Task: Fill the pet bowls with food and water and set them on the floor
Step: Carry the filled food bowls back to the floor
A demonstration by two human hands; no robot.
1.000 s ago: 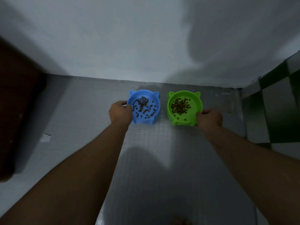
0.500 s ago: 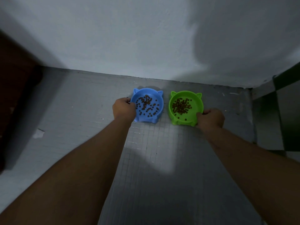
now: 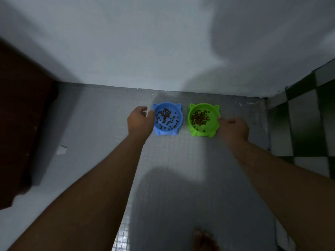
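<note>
Two cat-eared pet bowls stand side by side on the grey tiled floor, close to the white wall. The blue bowl and the green bowl each hold brown kibble. My left hand lies against the blue bowl's left rim, its fingers loosely curled and its thumb a little off the rim. My right hand is at the green bowl's right side, with only its fingertips touching the rim. No water is visible in either bowl.
A dark brown door or cabinet fills the left side. A wall of green and white checkered tiles closes the right. A small white scrap lies on the floor at the left. A bare foot shows at the bottom edge.
Both hands have eased back from the bowls: the right hand no longer overlaps the green rim, and the left thumb has lifted off the blue rim. The bowls stay on the floor.
</note>
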